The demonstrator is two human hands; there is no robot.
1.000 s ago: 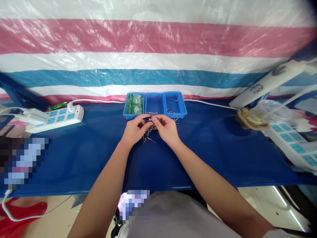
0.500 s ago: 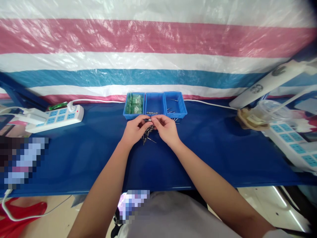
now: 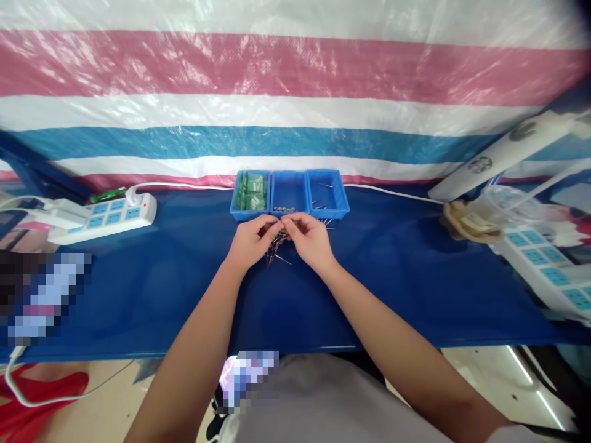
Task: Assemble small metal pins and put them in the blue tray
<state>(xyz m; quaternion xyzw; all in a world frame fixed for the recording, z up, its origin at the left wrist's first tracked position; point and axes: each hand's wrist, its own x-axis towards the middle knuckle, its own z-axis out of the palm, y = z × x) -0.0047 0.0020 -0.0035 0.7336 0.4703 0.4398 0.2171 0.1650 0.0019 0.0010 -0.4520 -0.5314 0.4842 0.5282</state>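
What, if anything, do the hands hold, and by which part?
The left hand and right hand seem to pinch something, but what, and by which part, is hidden.

we are seeing a wrinkled, shiny sheet point(image 3: 295, 67) of woven-looking plastic, and we are noticing a smooth, glossy tabletop point(image 3: 152, 277). we are looking at blue bins point(image 3: 289, 189) in hard plastic with a slight sheen, slim pieces point(image 3: 272, 251) glinting like metal, a power strip point(image 3: 146, 212) in smooth white plastic and a grey garment point(image 3: 323, 400) in matt cloth.
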